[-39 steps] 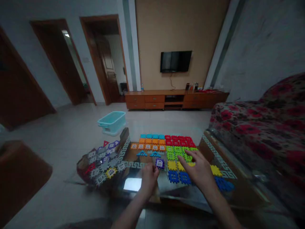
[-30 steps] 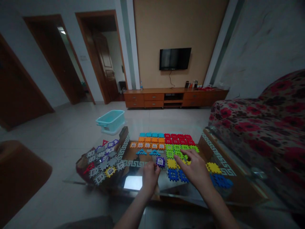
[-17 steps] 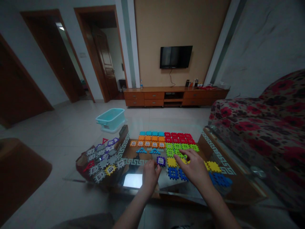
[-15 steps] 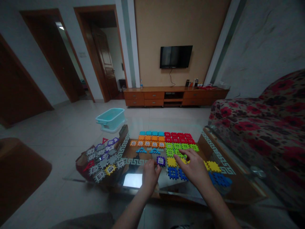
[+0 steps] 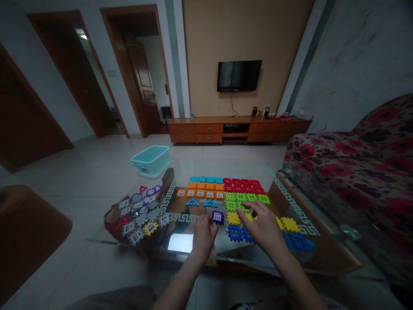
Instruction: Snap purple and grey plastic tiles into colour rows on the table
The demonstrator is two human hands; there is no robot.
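Note:
My left hand [image 5: 204, 234] is closed at the left side of a purple interlocking tile with a white window [image 5: 217, 216], its thumb and fingertips pinching the tile's near-left edge. My right hand [image 5: 263, 224] hovers over the yellow tiles [image 5: 233, 218] with thumb and forefinger apart and nothing between them. Part of the yellow row and the blue tiles [image 5: 235, 233] is hidden behind it. Just beyond lie green tiles [image 5: 230, 204]. Two light-blue roof-shaped pieces [image 5: 210, 203] rest beyond my left hand.
Red [image 5: 248, 186], orange [image 5: 206, 187] and sky-blue tiles [image 5: 206, 179] form rows at the back of the glass table [image 5: 222, 249]. Mixed grey tiles [image 5: 142, 220] are heaped at the left. A turquoise bin [image 5: 151, 159] stands on the floor; a floral sofa [image 5: 342, 159] is at right.
The view has shifted very slightly. Both hands and the tiles keep practically the same positions.

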